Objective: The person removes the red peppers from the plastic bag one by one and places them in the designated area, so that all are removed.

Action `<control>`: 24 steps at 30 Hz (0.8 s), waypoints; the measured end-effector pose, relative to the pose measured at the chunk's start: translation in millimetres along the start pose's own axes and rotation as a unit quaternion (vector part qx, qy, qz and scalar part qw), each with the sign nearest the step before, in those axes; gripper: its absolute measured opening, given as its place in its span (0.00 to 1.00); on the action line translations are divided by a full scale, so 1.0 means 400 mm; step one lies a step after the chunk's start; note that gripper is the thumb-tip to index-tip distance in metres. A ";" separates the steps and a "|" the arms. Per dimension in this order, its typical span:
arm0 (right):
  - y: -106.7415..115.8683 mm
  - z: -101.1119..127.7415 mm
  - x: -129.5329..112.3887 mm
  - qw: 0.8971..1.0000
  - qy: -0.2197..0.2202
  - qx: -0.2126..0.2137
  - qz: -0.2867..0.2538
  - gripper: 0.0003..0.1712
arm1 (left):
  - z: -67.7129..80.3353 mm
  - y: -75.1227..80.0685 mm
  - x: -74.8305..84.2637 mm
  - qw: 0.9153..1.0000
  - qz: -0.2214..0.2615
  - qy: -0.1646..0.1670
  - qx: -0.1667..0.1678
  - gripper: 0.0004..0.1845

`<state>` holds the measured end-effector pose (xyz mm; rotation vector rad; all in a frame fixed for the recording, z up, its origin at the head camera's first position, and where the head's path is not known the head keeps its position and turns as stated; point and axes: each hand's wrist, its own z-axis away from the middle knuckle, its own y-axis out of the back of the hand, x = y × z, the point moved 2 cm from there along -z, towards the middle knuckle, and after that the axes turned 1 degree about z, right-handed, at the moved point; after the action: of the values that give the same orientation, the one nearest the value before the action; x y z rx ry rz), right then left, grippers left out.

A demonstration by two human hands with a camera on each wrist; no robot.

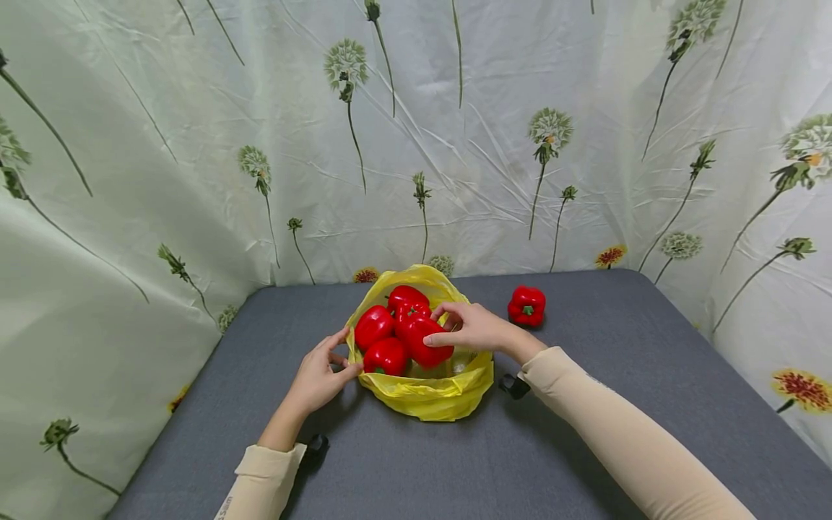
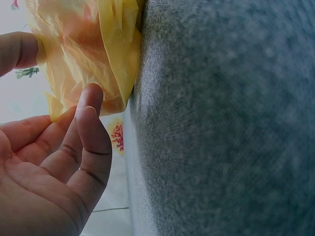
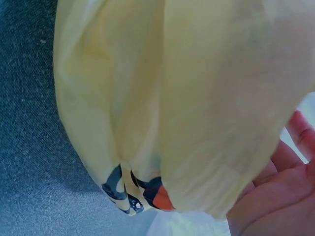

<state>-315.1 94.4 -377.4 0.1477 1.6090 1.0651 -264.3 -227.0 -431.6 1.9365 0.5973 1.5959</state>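
Note:
A yellow plastic bag [image 1: 429, 401] stands with its mouth spread wide, and several red bell peppers [image 1: 373, 327] sit inside it. Over the bag's right side reaches my right hand [image 1: 477, 328], its thumb and fingers gripping a red bell pepper [image 1: 425, 345] within the opening. My left hand [image 1: 318, 375] holds the left rim of the bag, thumb toward the front. In the left wrist view the fingers of the left hand [image 2: 59, 162] lie against the crinkled plastic. The bag's side hides most of the right hand [image 3: 275, 191] in the right wrist view.
Another red bell pepper [image 1: 527, 306] lies on the grey table [image 1: 422, 469], to the right of the bag. A white curtain [image 1: 455, 144] printed with dandelions hangs behind the table and along both sides. Dark straps [image 1: 515, 386] sit at the wrists.

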 end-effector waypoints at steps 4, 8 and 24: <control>0.009 0.000 0.003 1.000 -0.005 0.009 0.003 0.29 | 0.000 0.000 0.000 1.000 0.001 0.000 0.000 0.42; 0.015 0.000 0.006 1.000 -0.011 0.015 0.010 0.30 | 0.000 0.000 0.000 1.000 -0.001 -0.001 0.001 0.42; 0.037 0.010 0.007 0.997 -0.035 0.034 -0.055 0.29 | 0.001 0.002 0.001 1.000 -0.002 -0.005 -0.002 0.42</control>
<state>-318.9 106.9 -368.9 0.1381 1.5717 0.9115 -263.9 -227.1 -430.7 1.9389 0.5937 1.5821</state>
